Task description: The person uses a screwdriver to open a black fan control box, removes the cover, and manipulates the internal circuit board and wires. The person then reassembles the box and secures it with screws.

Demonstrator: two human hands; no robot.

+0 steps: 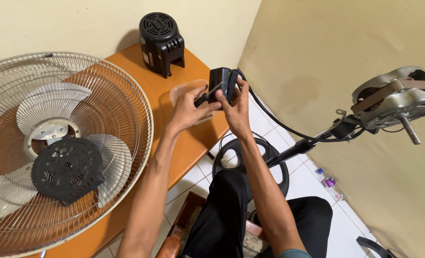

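Black switch box (220, 82) held in both hands above the table (193, 138) edge.

Left hand (189, 111) grips a screwdriver (207, 94) with fingers curled, tip against the box. Right hand (237, 109) clasps the box's side, fingers closed around it. A black cable (279, 125) runs from the box to the bare motor (396, 98). Fan guard (64, 153) with blades and motor cover (161, 42) rest on the table.
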